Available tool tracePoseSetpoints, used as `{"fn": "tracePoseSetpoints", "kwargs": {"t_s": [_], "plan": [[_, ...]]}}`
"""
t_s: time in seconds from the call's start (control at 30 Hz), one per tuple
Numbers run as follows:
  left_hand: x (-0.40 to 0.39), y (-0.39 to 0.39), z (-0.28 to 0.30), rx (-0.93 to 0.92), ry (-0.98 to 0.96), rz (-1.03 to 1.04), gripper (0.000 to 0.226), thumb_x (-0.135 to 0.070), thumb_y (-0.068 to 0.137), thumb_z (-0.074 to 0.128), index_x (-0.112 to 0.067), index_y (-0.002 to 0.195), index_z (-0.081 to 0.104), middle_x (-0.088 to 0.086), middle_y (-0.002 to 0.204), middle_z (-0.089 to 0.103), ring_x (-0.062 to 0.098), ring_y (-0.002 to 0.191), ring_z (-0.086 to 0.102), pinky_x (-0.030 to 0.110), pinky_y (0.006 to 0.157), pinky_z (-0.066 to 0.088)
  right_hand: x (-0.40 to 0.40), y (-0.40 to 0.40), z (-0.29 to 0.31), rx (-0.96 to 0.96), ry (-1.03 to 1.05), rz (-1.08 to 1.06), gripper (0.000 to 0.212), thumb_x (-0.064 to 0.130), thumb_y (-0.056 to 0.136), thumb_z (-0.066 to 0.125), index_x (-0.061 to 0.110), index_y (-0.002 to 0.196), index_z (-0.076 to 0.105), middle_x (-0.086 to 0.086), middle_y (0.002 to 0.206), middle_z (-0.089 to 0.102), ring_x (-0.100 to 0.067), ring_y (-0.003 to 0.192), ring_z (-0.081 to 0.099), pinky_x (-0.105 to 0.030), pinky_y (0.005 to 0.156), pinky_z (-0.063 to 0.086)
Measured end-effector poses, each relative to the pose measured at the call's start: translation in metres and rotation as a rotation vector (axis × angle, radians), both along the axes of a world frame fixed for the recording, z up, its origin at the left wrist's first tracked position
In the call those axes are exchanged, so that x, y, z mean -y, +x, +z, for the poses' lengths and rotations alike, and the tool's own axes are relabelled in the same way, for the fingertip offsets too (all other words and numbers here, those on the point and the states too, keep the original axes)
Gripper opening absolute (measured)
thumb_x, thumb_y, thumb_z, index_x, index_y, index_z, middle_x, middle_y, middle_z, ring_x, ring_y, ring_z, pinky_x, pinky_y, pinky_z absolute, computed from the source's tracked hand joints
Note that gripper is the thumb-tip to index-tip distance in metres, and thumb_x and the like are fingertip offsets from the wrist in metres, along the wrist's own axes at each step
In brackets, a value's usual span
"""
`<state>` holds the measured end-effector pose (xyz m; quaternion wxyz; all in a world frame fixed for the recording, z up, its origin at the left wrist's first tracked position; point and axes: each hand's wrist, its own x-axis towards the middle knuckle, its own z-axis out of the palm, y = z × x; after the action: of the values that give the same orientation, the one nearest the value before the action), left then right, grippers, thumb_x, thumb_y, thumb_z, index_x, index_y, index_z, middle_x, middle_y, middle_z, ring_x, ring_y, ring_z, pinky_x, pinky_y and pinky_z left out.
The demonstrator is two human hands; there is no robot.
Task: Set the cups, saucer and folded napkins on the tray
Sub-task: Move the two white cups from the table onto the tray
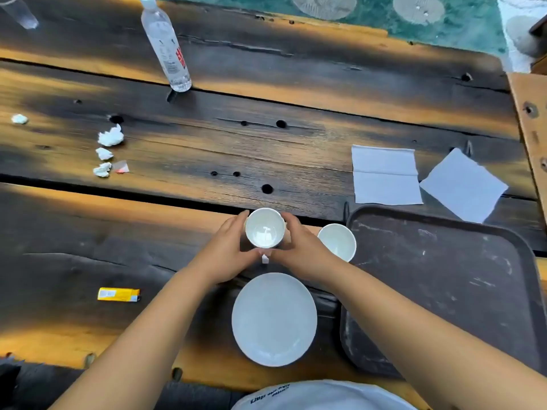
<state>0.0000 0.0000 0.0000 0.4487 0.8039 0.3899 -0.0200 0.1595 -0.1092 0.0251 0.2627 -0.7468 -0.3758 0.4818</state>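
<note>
Head view: both hands clasp one white cup [265, 227] on the desk [148, 232].
Left hand [228, 250] and right hand [299, 250] curl fingers round it; saucer [273, 319] nearer, tray [444, 291] cut off right.

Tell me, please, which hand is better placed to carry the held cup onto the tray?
Right hand: it already grips the white ceramic cup and lies nearer the dark scuffed plastic tray than the left hand.

Bare forearms [139, 335] without sleeves, and a white shirt [322, 396] (dark print near its edge).
</note>
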Motion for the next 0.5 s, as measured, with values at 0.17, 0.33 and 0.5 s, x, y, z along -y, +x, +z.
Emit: {"fn": "tracePoseSetpoints", "kwargs": {"t_s": [0.17, 0.33, 0.5], "plan": [[-0.01, 0.007, -0.011, -0.01, -0.096, -0.061, 0.098, -0.04, 0.081, 0.076, -0.026, 0.156, 0.015, -0.002, 0.158, 0.028, 0.015, 0.142, 0.03, 0.036, 0.115, 0.03, -0.017, 0.003, -0.014, -0.001, -0.071, -0.043, 0.101, 0.031, 0.078, 0.077, 0.027, 0.154, 0.012, -0.001, 0.153, 0.039, -0.022, 0.135, 0.041, -0.036, 0.107, 0.037], [-0.014, 0.01, -0.02, 0.049, -0.148, -0.06, 0.093, -0.036, 0.077, 0.08, -0.036, 0.149, 0.019, -0.011, 0.147, 0.039, 0.011, 0.132, 0.039, 0.032, 0.106, 0.038, -0.019, 0.007, -0.031, -0.071, -0.065, -0.002, 0.099, 0.026, 0.078, 0.079, 0.033, 0.152, 0.013, 0.002, 0.142, 0.044, -0.014, 0.122, 0.042, -0.028, 0.097, 0.034], [-0.019, 0.009, -0.028, 0.097, -0.175, -0.025, 0.088, -0.031, 0.077, 0.082, -0.047, 0.141, 0.024, -0.02, 0.139, 0.043, 0.001, 0.125, 0.041, 0.017, 0.096, 0.032, -0.018, 0.009, -0.047, -0.187, -0.073, -0.063, 0.083, 0.023, 0.084, 0.074, 0.045, 0.142, 0.019, 0.016, 0.121, 0.051, -0.01, 0.11, 0.051, -0.025, 0.082, 0.041]]}}
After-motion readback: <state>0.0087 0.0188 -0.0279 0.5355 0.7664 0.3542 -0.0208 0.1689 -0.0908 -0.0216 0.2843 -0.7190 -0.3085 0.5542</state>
